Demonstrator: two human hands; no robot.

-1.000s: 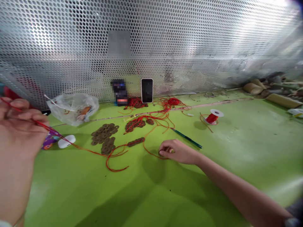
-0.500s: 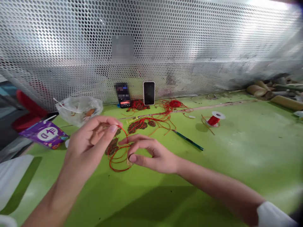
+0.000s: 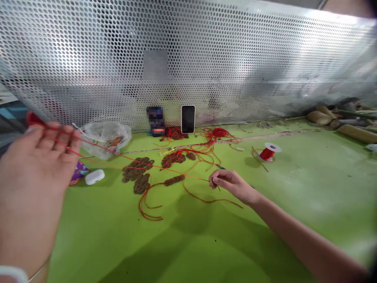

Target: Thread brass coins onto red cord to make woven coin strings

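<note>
Two strands of red cord point(image 3: 135, 158) stretch above the table between my hands. At the far left, my left hand point(image 3: 41, 169) has its palm towards me and its fingers nearly straight, the cord running across them and held there. My right hand point(image 3: 228, 182) pinches the other end of the cord between thumb and fingers, with a short tip sticking out. Beneath the strands lies a short row of coins point(image 3: 174, 180) strung on red cord, its tails spread over the table. Loose-looking dark coins point(image 3: 138, 168) are heaped to its left.
Behind are more corded coins point(image 3: 173, 158), red cord tangles point(image 3: 219, 132) and two phones, one white-rimmed point(image 3: 187, 119). A cord spool point(image 3: 268, 152) stands right; a pen is partly behind my right hand. A white case point(image 3: 94, 177) and plastic bag point(image 3: 103, 135) lie left.
My hands have moved apart, the left one far left and the right one to the right, drawing the cord out between them. The coins beneath have come into view.
</note>
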